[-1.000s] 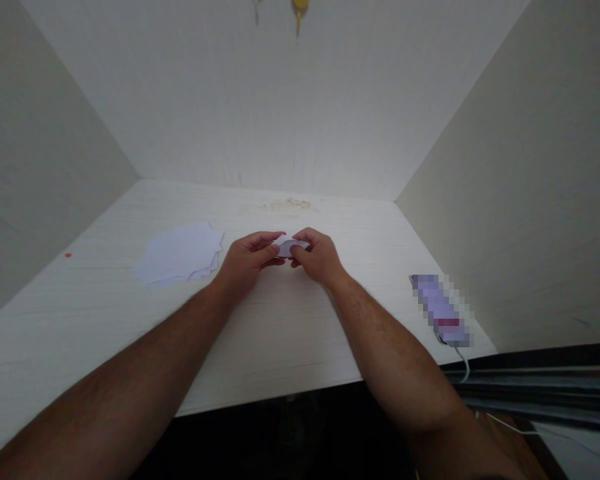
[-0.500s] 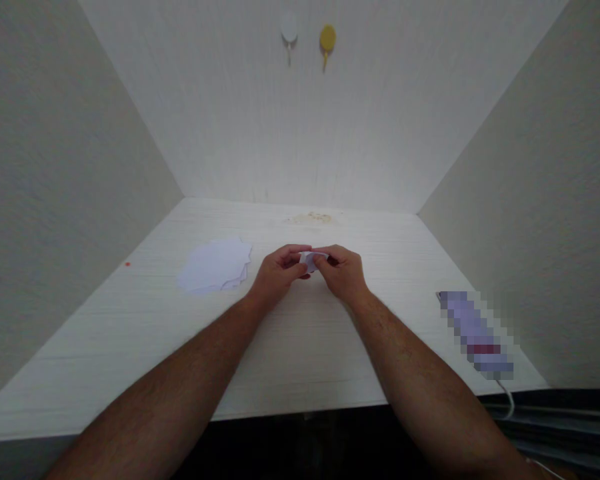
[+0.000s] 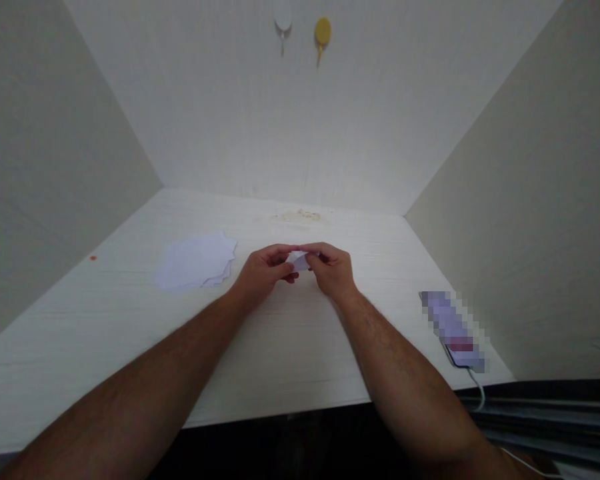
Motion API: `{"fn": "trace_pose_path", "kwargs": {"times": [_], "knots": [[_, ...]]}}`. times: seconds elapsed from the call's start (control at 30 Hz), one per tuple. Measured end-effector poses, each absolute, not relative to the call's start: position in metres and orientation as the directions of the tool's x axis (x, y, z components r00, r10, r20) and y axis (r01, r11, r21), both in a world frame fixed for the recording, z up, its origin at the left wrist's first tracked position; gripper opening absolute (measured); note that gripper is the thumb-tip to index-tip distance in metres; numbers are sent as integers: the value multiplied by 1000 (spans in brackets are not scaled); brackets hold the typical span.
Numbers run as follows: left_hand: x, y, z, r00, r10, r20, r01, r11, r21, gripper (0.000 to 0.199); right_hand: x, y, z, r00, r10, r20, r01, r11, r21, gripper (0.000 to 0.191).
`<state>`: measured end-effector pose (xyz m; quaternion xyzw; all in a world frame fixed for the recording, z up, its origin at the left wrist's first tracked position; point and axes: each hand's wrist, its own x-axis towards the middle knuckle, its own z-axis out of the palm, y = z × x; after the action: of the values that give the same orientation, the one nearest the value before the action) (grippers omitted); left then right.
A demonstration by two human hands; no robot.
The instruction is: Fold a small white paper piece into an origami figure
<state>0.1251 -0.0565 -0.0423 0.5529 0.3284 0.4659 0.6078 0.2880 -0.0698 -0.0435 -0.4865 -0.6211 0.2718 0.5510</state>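
Observation:
A small folded piece of white paper [image 3: 299, 261] is held between my two hands above the middle of the white table. My left hand [image 3: 265, 270] pinches its left end between thumb and fingers. On the other end, my right hand [image 3: 331, 268] grips it with the thumb pressed on the near face. The index fingers of both hands meet along the paper's upper edge. Fingers cover much of the paper, so its full shape is hidden. To the left of my hands lies a loose stack of white paper sheets [image 3: 195, 260].
A phone-like device [image 3: 453, 330], blurred out, lies at the right with a white cable [image 3: 479, 390] running off the table's front edge. White and yellow hooks [image 3: 323, 31] hang on the back wall. Walls enclose the table [image 3: 280, 360] on three sides.
The whole view has shifted, with the stack, device and hooks appearing further left. Both hands keep hold of the paper, and slightly more of its folded face shows between the thumbs.

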Motion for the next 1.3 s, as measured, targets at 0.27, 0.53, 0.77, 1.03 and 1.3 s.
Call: {"fn": "trace_pose_path", "kwargs": {"times": [0.27, 0.53, 0.77, 1.03, 1.3], "knots": [[123, -54, -46, 378, 923, 67, -295, 52, 954, 35, 290, -68, -44, 76, 939, 336, 162, 321, -933, 27], [124, -54, -45, 354, 934, 48, -323, 74, 943, 35, 292, -64, -49, 107, 930, 351, 131, 337, -932, 26], [124, -54, -44, 281, 955, 90, -174, -42, 984, 30, 290, -68, -47, 71, 884, 461, 372, 406, -835, 24], [125, -55, -42, 221, 970, 100, -89, -82, 993, 33, 288, -70, -46, 53, 886, 461, 421, 398, -815, 15], [127, -58, -35, 218, 971, 101, -74, -86, 994, 29, 285, -72, -44, 68, 856, 512, 487, 420, -766, 9]]}}
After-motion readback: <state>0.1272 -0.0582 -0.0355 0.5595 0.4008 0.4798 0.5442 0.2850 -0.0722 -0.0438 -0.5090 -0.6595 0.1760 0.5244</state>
